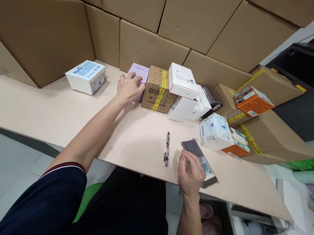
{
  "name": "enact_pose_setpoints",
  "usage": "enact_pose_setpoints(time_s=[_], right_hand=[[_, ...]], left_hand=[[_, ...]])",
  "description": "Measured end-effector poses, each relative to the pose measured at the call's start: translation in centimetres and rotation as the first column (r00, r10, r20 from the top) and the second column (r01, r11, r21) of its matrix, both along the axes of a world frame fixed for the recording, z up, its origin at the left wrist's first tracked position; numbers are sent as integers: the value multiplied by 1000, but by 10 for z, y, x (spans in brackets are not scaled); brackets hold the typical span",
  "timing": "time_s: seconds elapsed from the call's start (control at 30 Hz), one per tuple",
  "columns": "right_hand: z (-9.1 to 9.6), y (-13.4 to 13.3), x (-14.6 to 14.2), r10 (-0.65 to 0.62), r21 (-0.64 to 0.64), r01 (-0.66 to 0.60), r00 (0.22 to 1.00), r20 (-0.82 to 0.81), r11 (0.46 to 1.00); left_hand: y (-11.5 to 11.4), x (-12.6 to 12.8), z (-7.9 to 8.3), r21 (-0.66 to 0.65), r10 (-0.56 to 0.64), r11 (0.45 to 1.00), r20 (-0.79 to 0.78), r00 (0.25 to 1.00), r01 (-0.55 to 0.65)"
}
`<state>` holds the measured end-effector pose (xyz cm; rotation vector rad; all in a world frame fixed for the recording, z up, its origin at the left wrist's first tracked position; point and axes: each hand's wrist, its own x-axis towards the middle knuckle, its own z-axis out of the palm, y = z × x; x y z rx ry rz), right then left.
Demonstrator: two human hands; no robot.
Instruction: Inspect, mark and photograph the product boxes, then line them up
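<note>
My left hand reaches across the wooden table and its fingers curl over a small lilac box at the back. Beside that box stands a brown cardboard box with yellow tape. My right hand lies near the table's front edge, fingers closed around a grey phone that rests flat on the table. A black pen lies just left of the phone.
A white and blue box sits at the back left. White boxes, a black box, an orange box and a tissue pack crowd the right, on a flat cardboard carton. Large cartons wall the back.
</note>
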<state>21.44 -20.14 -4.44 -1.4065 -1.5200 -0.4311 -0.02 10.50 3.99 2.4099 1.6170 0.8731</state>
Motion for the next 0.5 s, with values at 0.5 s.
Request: enact_pose_setpoints(time_s=[0.5], right_hand=[[3,0,0,29,14,-29,999,-36,999]], left_hand=[[-42,-43,21,-100,176,981,103,979,-166]])
